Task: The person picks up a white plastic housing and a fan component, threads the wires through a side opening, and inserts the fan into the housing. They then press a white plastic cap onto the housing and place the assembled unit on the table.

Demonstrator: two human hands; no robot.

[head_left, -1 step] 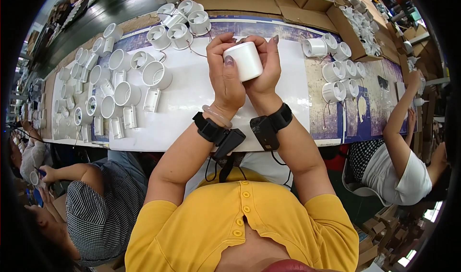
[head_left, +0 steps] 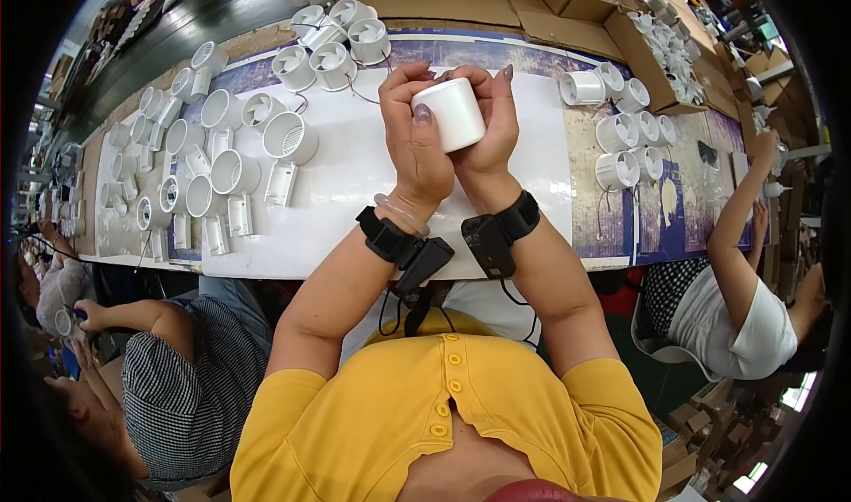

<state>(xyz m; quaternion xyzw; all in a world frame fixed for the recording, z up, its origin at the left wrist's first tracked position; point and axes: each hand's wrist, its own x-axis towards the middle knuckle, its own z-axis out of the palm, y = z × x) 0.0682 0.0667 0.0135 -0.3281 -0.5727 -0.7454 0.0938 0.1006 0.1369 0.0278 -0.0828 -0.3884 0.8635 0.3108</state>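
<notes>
Over the white sheet (head_left: 355, 210), a smooth white plastic housing (head_left: 454, 116), short and round with a closed face toward me, is held up between both hands. My left hand (head_left: 415, 139) grips its left side, thumb pressed against the wall and fingers curled behind. My right hand (head_left: 495, 125) wraps round the right side, with its fingertips behind the housing's top. The far side of the housing is hidden, so what the fingertips touch there cannot be made out.
Open white housings and small rectangular covers (head_left: 281, 184) crowd the left of the table. White fan units with thin wires stand at the far left (head_left: 332, 63) and on the right (head_left: 616, 170). A cardboard box (head_left: 634, 46) holds white parts. People sit on both sides.
My hands and the white housing stay almost exactly in place. At the far left, another person's hand and the small round part by it have shifted slightly.
</notes>
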